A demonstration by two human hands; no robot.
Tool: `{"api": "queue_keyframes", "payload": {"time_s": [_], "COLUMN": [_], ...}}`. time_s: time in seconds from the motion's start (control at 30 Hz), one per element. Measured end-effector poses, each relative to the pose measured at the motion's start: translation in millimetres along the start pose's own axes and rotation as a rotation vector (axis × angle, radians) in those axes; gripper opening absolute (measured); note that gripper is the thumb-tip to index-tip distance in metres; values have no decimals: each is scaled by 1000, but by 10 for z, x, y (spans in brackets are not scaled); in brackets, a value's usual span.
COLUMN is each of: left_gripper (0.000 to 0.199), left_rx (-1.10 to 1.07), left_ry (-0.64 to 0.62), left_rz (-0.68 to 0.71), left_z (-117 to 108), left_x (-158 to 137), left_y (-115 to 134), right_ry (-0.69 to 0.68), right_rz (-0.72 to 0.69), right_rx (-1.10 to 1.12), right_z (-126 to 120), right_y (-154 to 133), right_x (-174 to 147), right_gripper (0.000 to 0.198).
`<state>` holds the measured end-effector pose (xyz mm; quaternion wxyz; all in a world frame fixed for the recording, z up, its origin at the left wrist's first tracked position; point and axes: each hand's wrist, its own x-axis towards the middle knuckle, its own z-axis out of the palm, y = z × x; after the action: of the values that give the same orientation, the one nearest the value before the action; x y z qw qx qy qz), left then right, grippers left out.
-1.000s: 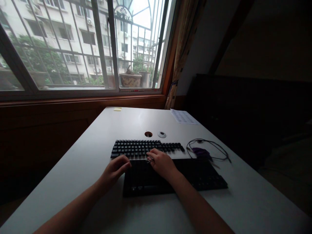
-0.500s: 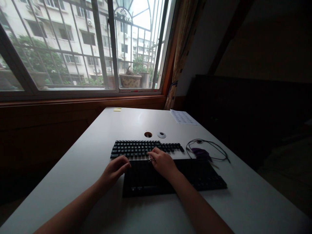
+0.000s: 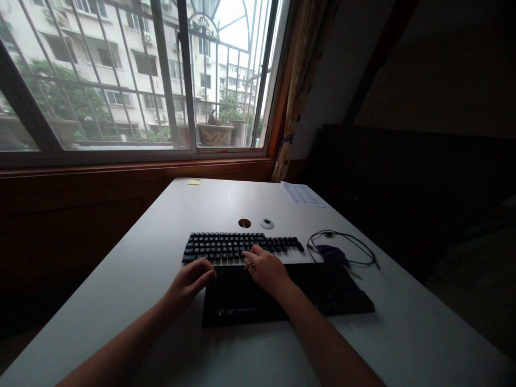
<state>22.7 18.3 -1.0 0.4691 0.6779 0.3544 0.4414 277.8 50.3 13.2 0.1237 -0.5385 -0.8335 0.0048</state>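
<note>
A black keyboard [image 3: 318,287] lies on the white desk in front of me, most of its surface dark, with several keycaps visible along its near edge. Just beyond it, loose black keycaps [image 3: 217,244] are laid out in rows like a keyboard. My left hand [image 3: 193,278] is closed at the keyboard's far left corner, fingers curled against the edge. Over the keyboard's far edge, beside the loose rows, my right hand [image 3: 266,270] pinches a small metal wire keycap puller [image 3: 249,265]. The puller's tip and whatever it touches are too small to make out.
Right of the keycaps lie a coiled black cable [image 3: 365,247] and a purple cloth-like piece [image 3: 332,252]. A cable hole [image 3: 244,223] and its round cover [image 3: 266,223] are farther back. Printed paper [image 3: 304,194] and a yellow note [image 3: 194,181] lie at the desk's far edge.
My right hand has shifted very slightly left and toward me with the wire puller. My left hand and the keyboard stay almost where they were.
</note>
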Motion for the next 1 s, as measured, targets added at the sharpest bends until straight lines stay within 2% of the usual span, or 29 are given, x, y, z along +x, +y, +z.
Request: {"api": "queue_keyframes", "payload": {"time_s": [0.73, 0.87, 1.0], "left_gripper": [29, 29, 30], "left_rx": [16, 20, 9], "left_ry": [-14, -4, -11], "left_rz": [6, 2, 0], "left_z": [3, 2, 4], "left_x": [10, 10, 8], "left_y": [13, 28, 47], "right_ry": [10, 49, 155], "right_rz": [-39, -49, -53], "right_rx": [-29, -14, 50], "right_z": [21, 26, -3], "right_y": [-6, 3, 39], "right_x": [1, 1, 6], "right_gripper": [30, 30, 32]}}
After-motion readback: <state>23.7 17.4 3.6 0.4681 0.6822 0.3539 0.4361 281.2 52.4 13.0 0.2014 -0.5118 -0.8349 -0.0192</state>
